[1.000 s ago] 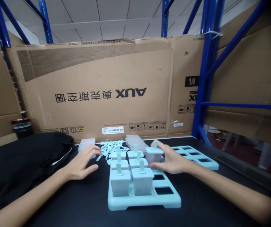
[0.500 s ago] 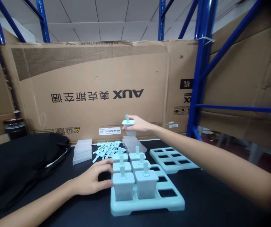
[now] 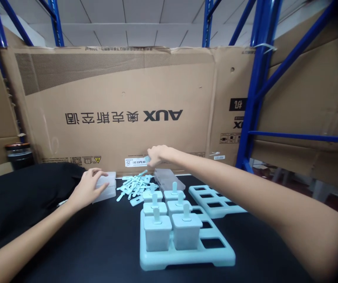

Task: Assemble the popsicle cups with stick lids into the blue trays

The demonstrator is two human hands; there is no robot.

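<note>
My right hand [image 3: 156,155] is raised before the cardboard, fingers closed around an ice pop mold; only a light blue bit of it [image 3: 147,159] shows, the rest hidden behind the hand. Fingers apart, my left hand [image 3: 90,189] is at the stacked clear mold cups [image 3: 110,188]; whether it touches them I cannot tell. A light blue mold tray [image 3: 186,257] in front carries several capped ice pop molds [image 3: 158,237] with upright sticks, filling its left and middle columns. Between the hands lies a heap of light blue stick lids [image 3: 136,184].
A second light blue tray [image 3: 219,212] lies at the back right, and a clear plastic case [image 3: 169,181] stands behind the molds. Black cloth [image 3: 33,196] and a dark jar [image 3: 18,155] occupy the left. A large cardboard panel [image 3: 122,86] and blue rack posts [image 3: 253,110] enclose the table.
My left hand has left the front tray's edge and moved left to the clear cups. My right hand has turned and shifted slightly left, so the mold's lid is now mostly out of sight.
</note>
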